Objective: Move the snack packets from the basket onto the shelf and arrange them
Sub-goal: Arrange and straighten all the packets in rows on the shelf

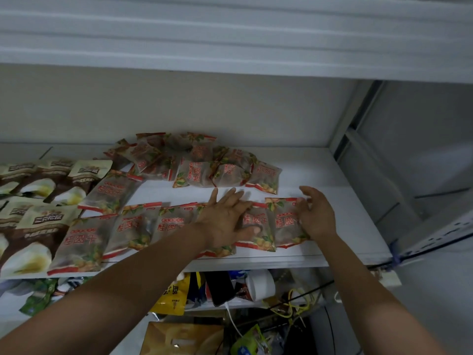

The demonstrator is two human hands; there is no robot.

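Several translucent snack packets with red lettering lie in a row along the front of the white shelf (pixel 332 180). A loose heap of the same packets (pixel 202 162) sits further back. My left hand (pixel 225 221) rests flat, fingers spread, on one packet (pixel 256 226) in the row. My right hand (pixel 317 213) touches the right edge of the rightmost packet (pixel 284 221), fingers curled around it. No basket is in view.
Brown and cream snack bags (pixel 38 201) fill the shelf's left side. A second shelf board hangs above. Below the shelf lie a yellow bag (pixel 171 295), a white cup (pixel 261 284), cables and other clutter. A grey upright post (pixel 353 116) bounds the right.
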